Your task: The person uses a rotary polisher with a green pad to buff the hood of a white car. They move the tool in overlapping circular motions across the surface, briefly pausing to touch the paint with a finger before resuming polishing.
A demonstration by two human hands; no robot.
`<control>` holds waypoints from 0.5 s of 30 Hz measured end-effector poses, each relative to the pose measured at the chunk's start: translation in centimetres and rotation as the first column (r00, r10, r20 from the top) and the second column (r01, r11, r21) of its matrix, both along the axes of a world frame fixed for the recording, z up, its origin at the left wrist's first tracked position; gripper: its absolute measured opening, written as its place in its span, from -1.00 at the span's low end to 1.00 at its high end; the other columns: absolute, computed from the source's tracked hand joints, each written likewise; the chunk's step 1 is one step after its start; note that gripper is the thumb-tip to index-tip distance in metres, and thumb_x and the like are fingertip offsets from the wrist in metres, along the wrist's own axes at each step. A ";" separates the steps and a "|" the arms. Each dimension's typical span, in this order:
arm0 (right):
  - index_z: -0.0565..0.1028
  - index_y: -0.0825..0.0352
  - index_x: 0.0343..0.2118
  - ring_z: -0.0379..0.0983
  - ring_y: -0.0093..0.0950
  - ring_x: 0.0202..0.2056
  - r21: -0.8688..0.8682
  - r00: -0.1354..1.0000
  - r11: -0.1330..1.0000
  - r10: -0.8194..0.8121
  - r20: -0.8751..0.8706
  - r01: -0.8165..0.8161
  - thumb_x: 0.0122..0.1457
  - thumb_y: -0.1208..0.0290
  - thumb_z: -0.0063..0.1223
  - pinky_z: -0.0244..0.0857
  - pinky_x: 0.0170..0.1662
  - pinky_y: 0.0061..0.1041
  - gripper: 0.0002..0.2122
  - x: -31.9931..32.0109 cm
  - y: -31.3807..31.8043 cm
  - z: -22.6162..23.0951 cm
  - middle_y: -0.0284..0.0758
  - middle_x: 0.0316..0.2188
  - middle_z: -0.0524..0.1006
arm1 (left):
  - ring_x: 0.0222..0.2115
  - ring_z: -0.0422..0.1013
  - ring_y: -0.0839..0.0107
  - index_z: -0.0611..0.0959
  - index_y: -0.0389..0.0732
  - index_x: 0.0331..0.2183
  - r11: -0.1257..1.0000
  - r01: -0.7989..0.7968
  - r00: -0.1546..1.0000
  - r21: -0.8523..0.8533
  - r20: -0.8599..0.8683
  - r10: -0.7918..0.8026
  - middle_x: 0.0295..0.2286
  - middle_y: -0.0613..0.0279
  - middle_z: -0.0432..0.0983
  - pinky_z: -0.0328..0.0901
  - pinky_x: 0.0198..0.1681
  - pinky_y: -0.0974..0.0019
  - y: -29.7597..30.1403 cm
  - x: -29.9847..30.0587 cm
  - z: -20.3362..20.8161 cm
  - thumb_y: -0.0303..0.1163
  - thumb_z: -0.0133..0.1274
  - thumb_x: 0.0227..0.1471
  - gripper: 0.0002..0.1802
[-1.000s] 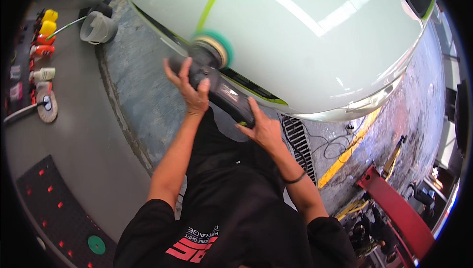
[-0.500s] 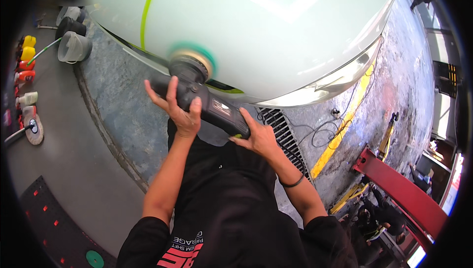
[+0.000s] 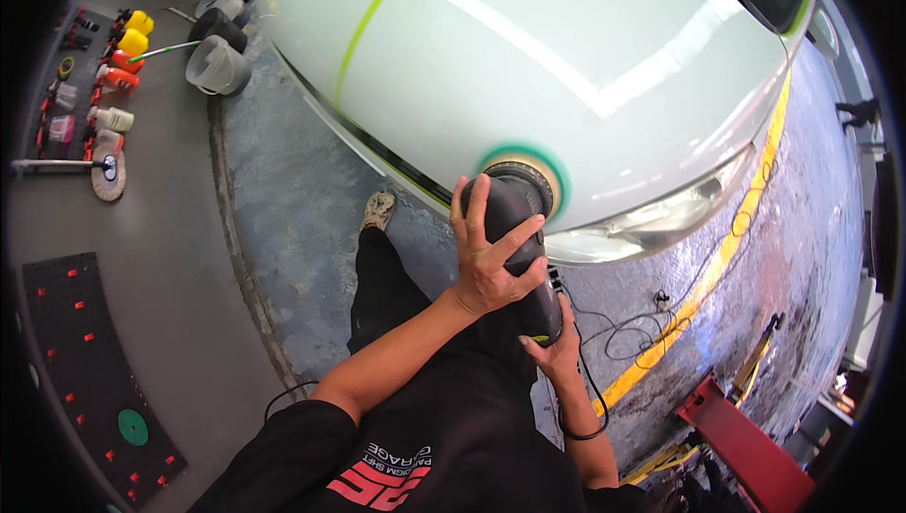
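Gripping polisher (image 3: 517,230), fingers (image 3: 477,220) draped over head

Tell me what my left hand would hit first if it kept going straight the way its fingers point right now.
Your left hand lies on the black polisher, fingers pointing toward its head. Going straight on, it would probably meet the green-rimmed polishing pad first, then the pale green car hood under it. Depth is hard to judge here.
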State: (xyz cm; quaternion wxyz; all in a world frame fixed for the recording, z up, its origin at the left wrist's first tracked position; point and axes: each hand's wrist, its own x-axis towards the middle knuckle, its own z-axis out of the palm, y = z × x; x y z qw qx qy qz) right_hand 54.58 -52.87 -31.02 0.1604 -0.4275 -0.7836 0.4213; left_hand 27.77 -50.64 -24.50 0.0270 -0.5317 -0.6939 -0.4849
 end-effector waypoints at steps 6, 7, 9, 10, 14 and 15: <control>0.10 0.26 0.51 0.73 0.02 -0.17 -0.081 1.000 0.997 0.010 -0.011 -0.011 0.00 0.03 0.60 0.61 -0.13 -0.17 0.10 -7.9 0.9 1.4 0.08 -0.12 0.70 | 0.40 0.00 -0.38 0.81 -0.03 -0.06 1.000 -0.029 0.999 -0.010 0.028 0.029 0.42 -0.39 -0.05 0.01 0.44 -0.32 0.1 -7.7 0.7 -0.13 0.36 -0.13 -0.48; 0.10 0.26 0.51 0.73 0.03 -0.19 -0.116 1.000 0.993 0.019 0.014 -0.017 0.00 0.03 0.60 0.61 -0.15 -0.17 0.09 -9.6 1.1 1.7 0.08 -0.12 0.70 | 0.39 0.01 -0.37 0.81 -0.04 -0.07 0.999 -0.047 0.998 -0.014 0.041 0.047 0.42 -0.40 -0.05 0.02 0.44 -0.30 -0.1 -9.4 0.6 -0.14 0.35 -0.13 -0.49; 0.11 0.24 0.51 0.71 0.07 -0.26 -0.109 1.000 0.994 0.020 0.017 -0.018 -0.01 0.03 0.60 0.60 -0.22 -0.15 0.09 -13.0 1.2 1.9 0.07 -0.18 0.71 | 0.38 0.04 -0.33 0.80 -0.06 -0.05 0.998 -0.062 0.997 -0.017 0.046 0.063 0.42 -0.41 -0.08 0.08 0.43 -0.24 -0.4 -12.8 0.7 -0.16 0.34 -0.12 -0.48; 0.12 0.24 0.50 0.71 0.07 -0.27 -0.107 0.999 0.994 0.026 0.026 -0.023 -0.01 0.03 0.60 0.59 -0.24 -0.14 0.09 -14.9 1.2 2.1 0.06 -0.19 0.71 | 0.38 0.05 -0.33 0.79 -0.06 -0.05 0.998 -0.065 0.996 -0.014 0.054 0.066 0.42 -0.40 -0.09 0.09 0.42 -0.23 -0.4 -14.7 0.8 -0.17 0.34 -0.12 -0.48; 0.14 0.20 0.51 0.71 0.02 -0.32 -0.056 0.996 0.998 0.042 0.080 -0.037 0.03 -0.06 0.54 0.57 -0.28 -0.13 0.05 -22.3 1.6 3.7 0.01 -0.25 0.72 | 0.39 0.07 -0.31 0.78 -0.07 -0.02 0.999 -0.051 0.995 -0.016 0.080 0.052 0.45 -0.34 -0.12 0.14 0.40 -0.22 0.1 -22.2 1.1 -0.17 0.33 -0.08 -0.47; 0.14 0.19 0.51 0.71 0.01 -0.33 -0.043 0.996 0.998 0.043 0.081 -0.040 0.04 -0.08 0.52 0.57 -0.28 -0.13 0.05 -24.1 1.7 4.0 0.00 -0.25 0.72 | 0.40 0.07 -0.31 0.78 -0.07 -0.01 0.999 -0.044 0.996 -0.013 0.074 0.045 0.45 -0.34 -0.12 0.14 0.40 -0.22 0.3 -24.0 1.2 -0.17 0.33 -0.08 -0.47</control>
